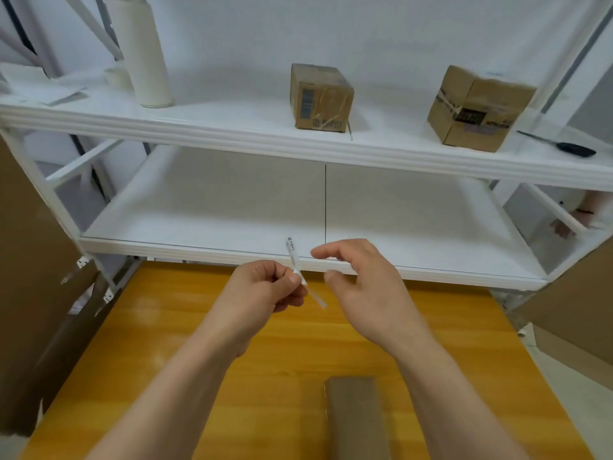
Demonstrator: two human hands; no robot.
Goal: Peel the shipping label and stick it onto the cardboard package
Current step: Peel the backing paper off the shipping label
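At the far left a large brown cardboard sheet (30, 293) leans beside a white shelf rack (232, 131), which shows two shelves. The upper shelf holds, from the left, some flat white papers (49, 89), one tall white cylinder (142, 51) standing upright, two small taped cardboard boxes (320, 97) (477, 107) well apart from each other, and one black-handled tool (570, 148) lying at the right end. In front of the rack is a yellow wooden table (166, 327). Above it, the left hand (265, 287) has its fingers curled in and pinches the shipping label (293, 257) between thumb and fingertips, held in the air in front of the lower shelf's edge. There is one label; it is seen almost edge-on as a thin white strip, tilted, with small dark print near its upper end and a blurred lower end trailing below the fingers. Just to its right the right hand (361, 287) hovers with thumb and fingers loosely spread and a gap between them, holding nothing and apart from the label. Nothing lies between the hands and the single cardboard package (355, 416), a plain brown box on the table's near edge, below the right forearm. More brown cardboard (570, 310) stands at the far right.
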